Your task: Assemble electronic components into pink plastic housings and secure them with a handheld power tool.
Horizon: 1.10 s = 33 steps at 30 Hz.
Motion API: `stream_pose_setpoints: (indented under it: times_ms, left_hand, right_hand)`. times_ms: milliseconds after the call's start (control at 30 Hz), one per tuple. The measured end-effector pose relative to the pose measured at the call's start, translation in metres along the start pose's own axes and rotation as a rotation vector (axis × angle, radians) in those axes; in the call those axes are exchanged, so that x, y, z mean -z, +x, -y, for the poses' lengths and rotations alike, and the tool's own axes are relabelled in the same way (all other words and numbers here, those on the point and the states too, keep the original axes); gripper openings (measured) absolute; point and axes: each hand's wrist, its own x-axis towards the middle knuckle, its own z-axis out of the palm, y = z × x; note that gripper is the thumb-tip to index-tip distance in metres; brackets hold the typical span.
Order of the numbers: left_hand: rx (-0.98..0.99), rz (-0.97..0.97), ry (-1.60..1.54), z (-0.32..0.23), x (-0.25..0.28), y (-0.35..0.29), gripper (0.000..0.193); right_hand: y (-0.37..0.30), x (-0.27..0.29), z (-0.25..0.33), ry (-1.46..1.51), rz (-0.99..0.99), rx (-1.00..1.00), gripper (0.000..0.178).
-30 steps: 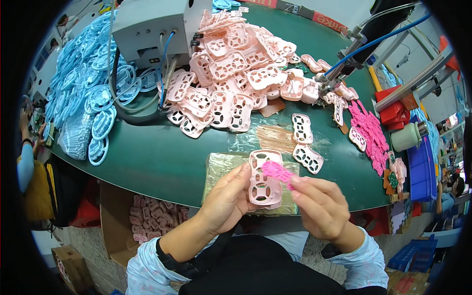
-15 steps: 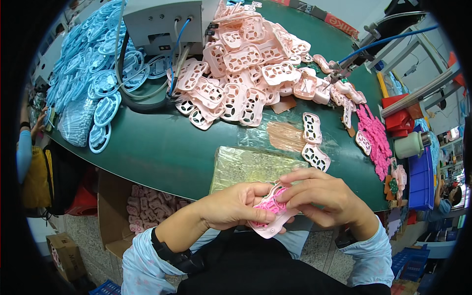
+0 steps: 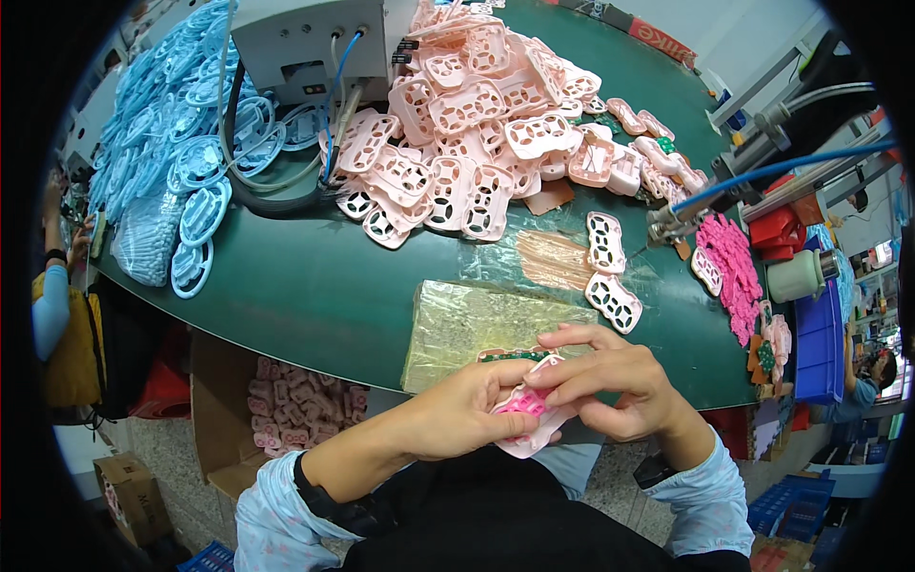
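Observation:
My left hand (image 3: 457,405) is closed around a pale pink plastic shell (image 3: 527,446), its thumb lying across a bright pink insert (image 3: 522,402) in the shell's hollow. From the right, my right hand (image 3: 615,386) bends its fingertips onto the same shell and insert. What lies under those fingertips is hidden. A green piece (image 3: 519,355) with a pale edge shows just beyond my left fingers; whether it is held or resting is unclear. Both hands are over the near edge of a block wrapped in clear film (image 3: 477,324).
Pale pink shells (image 3: 467,105) are heaped at the back, blue rings (image 3: 195,162) at the left. Two shells (image 3: 606,243) lie beyond the block. A metal tool arm (image 3: 681,219) reaches in from the right, near bright pink inserts (image 3: 729,276). Below, a carton (image 3: 219,410) holds pink parts.
The shell has tilted in my hands, and the green piece now shows behind it. At the right, the metal tool arm has swung nearer. My hands stay in about the same place.

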Motion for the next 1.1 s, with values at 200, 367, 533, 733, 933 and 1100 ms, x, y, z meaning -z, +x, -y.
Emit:
stream_pose_setpoints:
  times_ms: [200,367,533,733,933,1100]
  left_hand:
    - [-0.043,-0.116,0.148,-0.01,-0.001,-0.001,0.025]
    - [-0.08,-0.285,0.504,-0.008,-0.007,-0.007,0.02]
    - [-0.082,-0.366,0.508,-0.029,-0.006,-0.014,0.023]
    - [-0.223,-0.298,0.03,-0.019,-0.006,-0.011,0.032]
    - [0.024,-0.339,0.035,-0.025,-0.008,-0.008,0.034]
    - [-0.497,-0.532,1.522,0.001,0.019,-0.02,0.084]
  right_hand:
    - [0.001,-0.017,0.002,0.115,-0.366,-0.332,0.014]
    - [0.009,-0.034,-0.003,-0.04,-0.423,-0.411,0.012]
    - [-0.003,-0.024,-0.009,0.421,-0.365,-0.353,0.031]
    - [-0.006,-0.046,-0.009,0.938,-0.328,-0.371,0.072]
    - [-0.004,-0.036,-0.008,0.936,-0.487,-0.295,0.073]
    - [-0.021,-0.022,-0.026,0.92,-0.551,-0.423,0.074]
